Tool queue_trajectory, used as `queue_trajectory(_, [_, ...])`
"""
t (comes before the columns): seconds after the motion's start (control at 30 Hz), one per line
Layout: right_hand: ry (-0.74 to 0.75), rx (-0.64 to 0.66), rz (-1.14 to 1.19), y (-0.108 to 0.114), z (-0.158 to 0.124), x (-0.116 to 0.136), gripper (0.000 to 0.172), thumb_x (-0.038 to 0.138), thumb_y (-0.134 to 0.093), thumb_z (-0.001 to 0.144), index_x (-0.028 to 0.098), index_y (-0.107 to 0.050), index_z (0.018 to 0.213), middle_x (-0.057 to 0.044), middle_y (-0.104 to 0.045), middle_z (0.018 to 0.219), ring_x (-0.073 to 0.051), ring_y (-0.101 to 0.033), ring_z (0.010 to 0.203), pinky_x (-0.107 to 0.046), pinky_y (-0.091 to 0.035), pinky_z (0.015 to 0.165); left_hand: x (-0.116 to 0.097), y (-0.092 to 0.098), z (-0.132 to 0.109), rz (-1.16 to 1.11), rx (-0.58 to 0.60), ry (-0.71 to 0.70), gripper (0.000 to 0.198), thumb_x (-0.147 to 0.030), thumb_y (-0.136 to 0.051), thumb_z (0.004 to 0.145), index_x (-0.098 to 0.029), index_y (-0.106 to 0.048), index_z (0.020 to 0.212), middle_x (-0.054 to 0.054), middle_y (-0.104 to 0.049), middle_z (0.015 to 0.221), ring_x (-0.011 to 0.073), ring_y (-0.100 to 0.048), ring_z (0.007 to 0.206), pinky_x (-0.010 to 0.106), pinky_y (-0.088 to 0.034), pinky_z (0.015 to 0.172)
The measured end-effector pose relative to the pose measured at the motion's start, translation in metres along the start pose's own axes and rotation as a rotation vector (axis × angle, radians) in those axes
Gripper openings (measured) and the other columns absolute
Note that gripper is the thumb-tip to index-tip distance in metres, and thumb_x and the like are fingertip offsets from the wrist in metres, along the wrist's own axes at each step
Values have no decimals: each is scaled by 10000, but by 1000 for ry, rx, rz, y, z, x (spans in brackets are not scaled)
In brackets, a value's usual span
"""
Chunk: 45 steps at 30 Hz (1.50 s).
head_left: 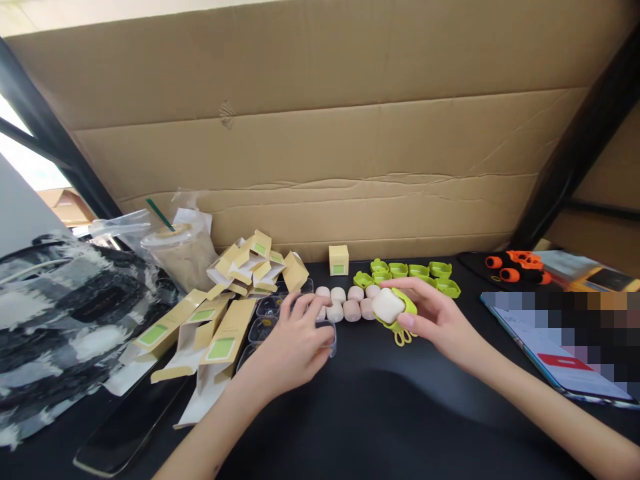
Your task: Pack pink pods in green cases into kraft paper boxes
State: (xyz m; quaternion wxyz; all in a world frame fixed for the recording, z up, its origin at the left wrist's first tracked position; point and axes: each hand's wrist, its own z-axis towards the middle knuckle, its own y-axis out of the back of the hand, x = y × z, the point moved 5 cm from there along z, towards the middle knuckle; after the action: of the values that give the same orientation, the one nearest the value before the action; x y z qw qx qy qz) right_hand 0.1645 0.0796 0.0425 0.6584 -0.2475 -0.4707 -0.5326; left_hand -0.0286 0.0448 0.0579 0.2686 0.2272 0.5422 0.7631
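My right hand (pixel 435 323) grips a lime-green soft holder (pixel 409 305) between thumb and fingers. A white, rounded, sponge-like block (pixel 389 306) sits in that holder, and small green loops hang below it. My left hand (pixel 295 343) is bent over a clear plastic case (pixel 329 339), its thumb and fingers around the case, which is partly hidden. Between the hands stand two short rows of pale pink and whitish rounded blocks (pixel 351 310). More clear cases (pixel 263 329) lie left of my left hand. Behind the right hand are several green holders (pixel 419 271).
Opened cardboard boxes (pixel 225 333) pile up at left, beside a phone (pixel 133 427) and a lidded drink cup (pixel 180 253). One small box (pixel 339 260) stands at the back against a cardboard wall (pixel 320 147). At right lie a tablet (pixel 560 360) and an orange-black object (pixel 520 267).
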Motion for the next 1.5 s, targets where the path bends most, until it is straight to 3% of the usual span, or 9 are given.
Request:
queue_trajectory(0.23, [5, 35, 28, -1, 1, 4, 375, 345, -656, 807, 291, -561, 1166, -45, -634, 1080, -196, -637, 916, -309, -562, 736, -37, -18, 2, -422, 48, -84, 83, -180, -550, 815, -204, -622, 848, 140, -524, 1206, 293, -431, 1223, 462, -359, 1002])
queue_trajectory(0.43, [-16, 75, 57, -3, -1, 2, 394, 282, -694, 778, 295, -541, 1141, -14, -621, 1026, -161, -641, 853, -290, -545, 745, -41, -46, 3, -836, 50, 120, 62, -225, -610, 794, -201, -634, 846, 105, -500, 1171, 252, -515, 1130, 372, -418, 977])
queue_trajectory(0.57, [-94, 125, 20, -5, -2, -3, 434, 268, -702, 767, 259, -537, 1168, -54, -613, 1156, -184, -630, 930, -332, -529, 809, -40, -49, 2, -986, 39, 189, 351, -207, -701, 684, -194, -555, 1004, 96, -489, 1152, 248, -502, 1127, 381, -392, 1012])
queue_trajectory(0.73, [-108, 170, -139, -10, -5, -7, 449, 325, -729, 733, 223, -566, 1139, -36, -651, 985, -185, -620, 822, -330, -522, 735, -35, -57, 2, -1146, 9, 282, 509, -195, -648, 744, -179, -344, 1151, 121, -534, 1152, 224, -542, 1093, 402, -401, 997])
queue_trajectory(0.93, [-49, 342, -462, -21, -10, 1, 412, 296, -749, 703, 219, -628, 1089, -40, -633, 994, -214, -589, 916, -347, -476, 816, -33, -70, 1, -1237, 13, 328, 553, -210, -682, 737, -214, -292, 1129, 113, -537, 1171, 237, -537, 1124, 444, -398, 995])
queue_trajectory(1.13, [-12, 405, -531, -22, -10, 4, 401, 196, -730, 694, 220, -621, 1079, -28, -621, 1028, -206, -560, 987, -316, -446, 864, -34, -72, 0, -1207, -1, 320, 559, -197, -677, 720, -215, -280, 1113, 99, -524, 1130, 237, -537, 1109, 449, -406, 992])
queue_trajectory(1.5, [-66, 474, -640, -26, -12, 0, 461, 231, -762, 690, 224, -600, 1122, -32, -615, 1042, -219, -554, 983, -337, -438, 862, -37, -71, 0, -1123, -32, 255, 642, -142, -634, 706, -227, -182, 1154, 114, -459, 1157, 245, -532, 1110, 451, -428, 974])
